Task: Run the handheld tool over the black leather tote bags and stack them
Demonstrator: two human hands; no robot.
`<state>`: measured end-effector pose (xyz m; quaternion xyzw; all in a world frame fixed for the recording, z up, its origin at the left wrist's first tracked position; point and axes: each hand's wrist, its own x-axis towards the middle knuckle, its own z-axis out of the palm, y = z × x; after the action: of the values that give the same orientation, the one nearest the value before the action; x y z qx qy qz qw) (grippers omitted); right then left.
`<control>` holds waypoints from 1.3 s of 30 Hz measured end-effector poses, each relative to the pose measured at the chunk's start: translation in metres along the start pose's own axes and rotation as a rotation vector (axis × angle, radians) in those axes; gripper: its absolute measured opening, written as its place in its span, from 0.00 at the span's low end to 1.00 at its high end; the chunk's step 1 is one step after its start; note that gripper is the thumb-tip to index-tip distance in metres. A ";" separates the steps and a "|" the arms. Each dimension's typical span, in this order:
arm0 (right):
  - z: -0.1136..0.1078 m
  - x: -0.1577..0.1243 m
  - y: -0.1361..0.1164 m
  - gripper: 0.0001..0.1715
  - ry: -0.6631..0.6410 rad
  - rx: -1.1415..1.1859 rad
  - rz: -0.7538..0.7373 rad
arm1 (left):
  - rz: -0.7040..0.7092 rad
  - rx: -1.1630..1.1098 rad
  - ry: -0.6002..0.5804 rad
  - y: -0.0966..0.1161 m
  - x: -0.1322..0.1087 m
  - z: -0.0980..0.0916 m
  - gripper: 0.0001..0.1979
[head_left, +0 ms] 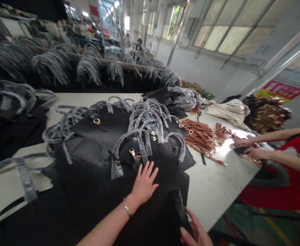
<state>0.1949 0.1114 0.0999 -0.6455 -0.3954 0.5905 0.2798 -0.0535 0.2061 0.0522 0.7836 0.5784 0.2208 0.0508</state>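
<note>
My left hand lies flat with its fingers spread on a black leather bag panel. Its fingertips reach toward the plastic-wrapped handle and the gold buckle on the panel. At the lower right, my right hand is closed around a black leather strip, pinched between thumb and fingers. The strip stands tilted over the panel's right side; its lower end is hidden by the hand. More black panels with wrapped handles are piled just beyond my left hand.
Brown straps with gold rings lie on the white table to the right. A co-worker's hands handle dark pieces at the right edge. Beige cloth sits farther back. Many wrapped handles hang over a rail behind the table.
</note>
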 end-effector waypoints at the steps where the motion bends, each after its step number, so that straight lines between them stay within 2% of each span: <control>1: -0.001 0.003 -0.008 0.57 -0.043 -0.033 0.013 | 0.024 -0.001 -0.046 0.004 -0.005 0.008 0.28; 3: -0.001 0.007 -0.024 0.54 -0.067 -0.074 0.028 | 0.064 -0.007 -0.114 0.010 -0.018 0.017 0.29; 6: 0.002 0.014 -0.042 0.51 -0.055 -0.073 0.053 | 0.123 -0.013 -0.187 0.017 -0.043 0.015 0.32; 10: 0.007 0.024 -0.050 0.42 -0.159 -0.038 0.100 | 0.206 -0.027 -0.266 0.028 -0.073 0.010 0.32; 13: 0.009 0.035 -0.053 0.36 -0.202 0.009 0.132 | 0.240 -0.046 -0.298 0.033 -0.086 0.012 0.32; 18: 0.008 0.052 -0.061 0.28 -0.228 0.056 0.113 | 0.252 -0.075 -0.293 0.033 -0.087 0.012 0.35; 24: -0.001 0.048 -0.065 0.27 -0.272 0.020 0.164 | 0.264 -0.093 -0.251 0.031 -0.087 0.010 0.36; 31: 0.012 0.062 -0.070 0.29 -0.183 0.025 0.078 | 0.266 -0.080 -0.268 0.031 -0.087 0.010 0.35; 36: 0.000 0.036 -0.061 0.35 -0.251 -0.042 0.145 | 0.259 -0.099 -0.218 0.031 -0.089 0.007 0.29; 39: 0.001 0.023 -0.054 0.37 -0.308 -0.086 0.169 | 0.251 -0.112 -0.198 0.032 -0.091 0.008 0.27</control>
<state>0.1839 0.1587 0.1319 -0.5899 -0.4027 0.6863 0.1375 -0.0435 0.1125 0.0289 0.8636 0.4550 0.1789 0.1230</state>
